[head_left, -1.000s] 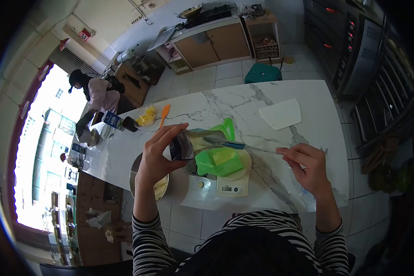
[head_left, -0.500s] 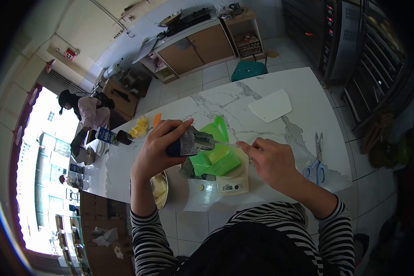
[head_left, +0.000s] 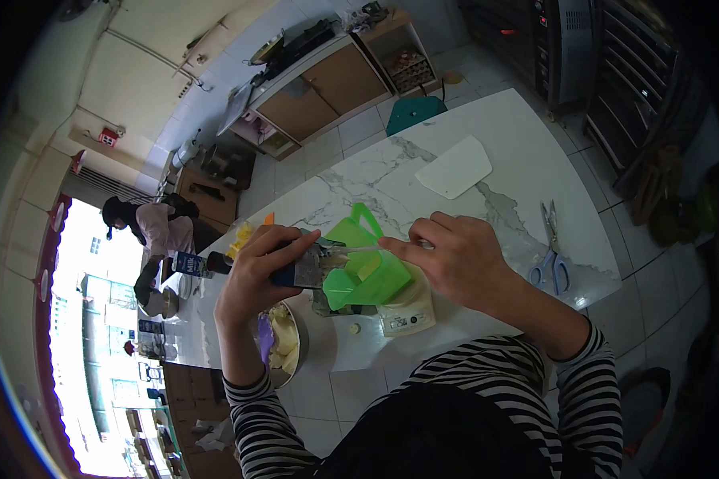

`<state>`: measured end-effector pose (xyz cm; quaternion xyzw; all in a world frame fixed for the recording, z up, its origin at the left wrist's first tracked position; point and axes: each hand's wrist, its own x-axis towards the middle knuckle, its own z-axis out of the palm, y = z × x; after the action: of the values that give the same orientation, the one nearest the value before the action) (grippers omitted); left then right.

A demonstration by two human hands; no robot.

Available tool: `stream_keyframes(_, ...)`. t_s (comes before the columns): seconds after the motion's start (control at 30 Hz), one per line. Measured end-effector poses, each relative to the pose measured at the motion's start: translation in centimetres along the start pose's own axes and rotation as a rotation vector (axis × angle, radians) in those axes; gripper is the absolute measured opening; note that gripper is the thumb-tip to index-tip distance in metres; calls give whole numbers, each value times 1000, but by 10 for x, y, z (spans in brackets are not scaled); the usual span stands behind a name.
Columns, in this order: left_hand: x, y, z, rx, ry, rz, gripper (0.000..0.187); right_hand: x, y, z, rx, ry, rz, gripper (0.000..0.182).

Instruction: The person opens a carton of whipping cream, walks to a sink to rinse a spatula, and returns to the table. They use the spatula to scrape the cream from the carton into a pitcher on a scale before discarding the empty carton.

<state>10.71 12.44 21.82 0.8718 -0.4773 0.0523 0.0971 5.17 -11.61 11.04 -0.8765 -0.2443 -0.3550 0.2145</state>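
My left hand (head_left: 256, 267) is wrapped round a dark blue carton (head_left: 299, 271), tipped sideways with its torn silvery opening facing right. A thin pale utensil (head_left: 351, 250) reaches into that opening, its other end pinched in my right hand (head_left: 455, 259); its exact kind is hard to make out. Just below both hands a bright green plastic container (head_left: 383, 283) with a handle holds a pale yellow piece. Under it stands a cream kitchen scale (head_left: 407, 319) with a small display. At lower left sits a metal bowl (head_left: 302, 351) of pale yellow soft pieces with a purple scraper (head_left: 264, 337).
Blue-handled scissors (head_left: 550, 271) and a flat white board (head_left: 455, 168) lie on the marble table (head_left: 327, 188). A small cap (head_left: 354, 328) is beside the scale. A blue milk carton (head_left: 190, 264) stands at the left, where another person (head_left: 160, 227) works. A teal stool (head_left: 415, 113) is beyond the table.
My view has shifted, showing more of the bowl and its purple scraper. Both hands have moved slightly left, the carton and utensil still held together over the green container.
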Motion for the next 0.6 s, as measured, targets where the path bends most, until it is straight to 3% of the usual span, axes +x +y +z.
stream_keyframes(0.27, 0, 4, 2, 85, -6, 22, 76, -1, -5, -1, -46, -40, -23, 27)
stream_keyframes(0.6, -3, 21, -7, 300, 8, 82, 67, 6, -6, -10, -29, -291, 2, 31)
